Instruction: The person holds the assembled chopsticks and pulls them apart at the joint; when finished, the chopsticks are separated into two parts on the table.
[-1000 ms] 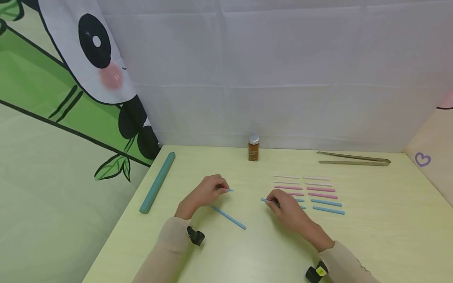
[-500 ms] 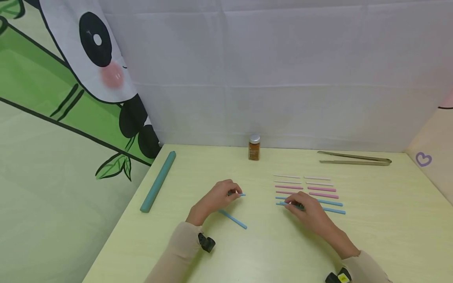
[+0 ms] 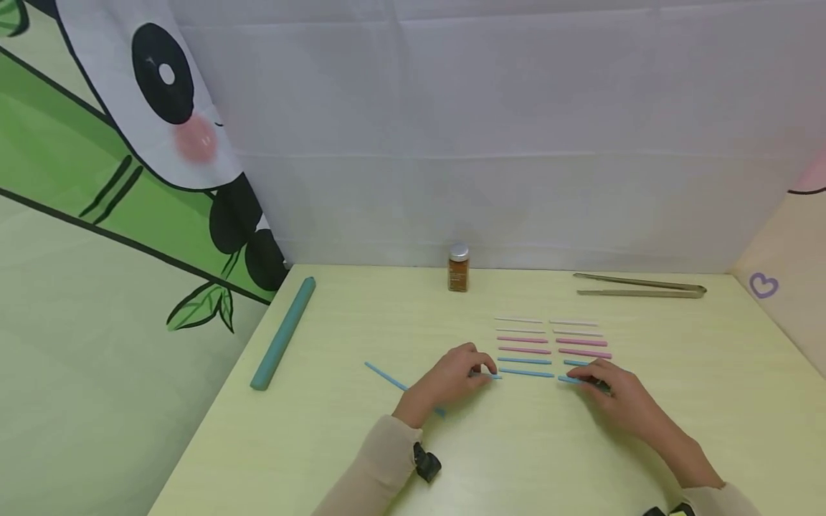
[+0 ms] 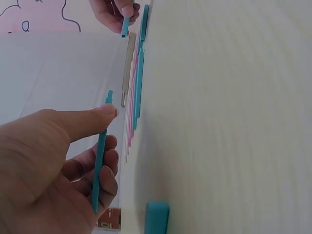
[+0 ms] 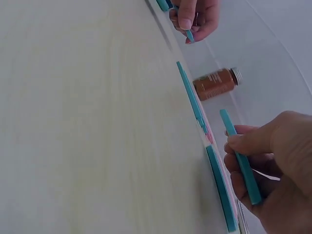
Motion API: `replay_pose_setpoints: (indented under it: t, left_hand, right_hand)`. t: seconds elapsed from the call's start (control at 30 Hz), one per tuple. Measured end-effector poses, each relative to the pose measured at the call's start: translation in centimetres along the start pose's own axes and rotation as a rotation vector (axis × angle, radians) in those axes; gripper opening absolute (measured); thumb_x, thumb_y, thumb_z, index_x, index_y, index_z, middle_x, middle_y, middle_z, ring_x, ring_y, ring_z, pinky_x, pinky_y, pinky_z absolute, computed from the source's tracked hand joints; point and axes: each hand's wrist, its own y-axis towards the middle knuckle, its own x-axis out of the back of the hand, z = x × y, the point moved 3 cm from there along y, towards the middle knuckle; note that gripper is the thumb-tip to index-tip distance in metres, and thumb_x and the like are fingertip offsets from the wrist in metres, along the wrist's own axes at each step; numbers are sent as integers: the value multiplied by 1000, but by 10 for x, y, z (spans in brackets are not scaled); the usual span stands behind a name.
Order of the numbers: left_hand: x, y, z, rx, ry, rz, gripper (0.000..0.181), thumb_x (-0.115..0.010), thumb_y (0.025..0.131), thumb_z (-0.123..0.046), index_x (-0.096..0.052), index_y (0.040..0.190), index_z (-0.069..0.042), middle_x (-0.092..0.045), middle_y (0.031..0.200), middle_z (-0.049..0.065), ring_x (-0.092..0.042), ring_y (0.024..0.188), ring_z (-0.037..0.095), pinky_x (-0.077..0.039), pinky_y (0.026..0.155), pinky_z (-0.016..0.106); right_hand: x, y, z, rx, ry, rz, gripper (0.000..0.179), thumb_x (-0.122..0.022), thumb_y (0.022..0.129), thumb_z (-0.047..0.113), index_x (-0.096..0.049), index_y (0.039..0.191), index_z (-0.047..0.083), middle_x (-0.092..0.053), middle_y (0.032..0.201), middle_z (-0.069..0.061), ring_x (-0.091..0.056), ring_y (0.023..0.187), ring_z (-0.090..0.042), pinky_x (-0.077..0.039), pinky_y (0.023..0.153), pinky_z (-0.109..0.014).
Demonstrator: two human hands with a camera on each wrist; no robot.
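My left hand (image 3: 452, 380) pinches a short blue stick (image 4: 101, 156) between thumb and fingers; its upper end narrows to a small tip in the left wrist view. Over to the right, my right hand (image 3: 622, 401) holds another blue stick (image 5: 243, 163) above the table. Two columns of short sticks lie between and behind the hands: thin white sticks (image 3: 519, 320) at the back, then pink sticks (image 3: 523, 339), then blue sticks (image 3: 525, 373) at the front. The right hand partly covers the right column's blue sticks. A longer blue stick (image 3: 386, 375) lies partly hidden behind my left forearm.
A thick green rod (image 3: 284, 333) lies along the table's left edge. At the back stands a small brown bottle (image 3: 458, 274) with a silver cap. Metal tongs (image 3: 642, 292) lie at the back right. A white cloth (image 3: 452, 143) hangs behind the table.
Both hands have moved to the right, each carrying its blue stick. The left hand has come up to the left column of sticks, and the right hand now hovers by the right column.
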Motion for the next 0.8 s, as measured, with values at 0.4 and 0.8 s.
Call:
replay_pose_setpoints:
  t: [0.4,0.8]
  left_hand:
    - [-38,24,-36,-3,110,-35,8,-58,92,-4,-60,95,-10,-52,91,0,-45,80,8,-41,76,14]
    - [-51,35,-44,69,132,-105,9,-64,91,-10,-70,92,-16,-58,83,-6,-47,77,6,-41,74,13]
  right_hand:
    - [10,-14,-22,-88,-11,0,19,-75,79,4,-70,89,20,-68,90,5,-57,82,4,-48,67,-21]
    - [10,-17,-23,35,-87,-14,28,-77,74,-1,-74,91,20,-68,94,5,-63,87,-8,-52,71,-22]
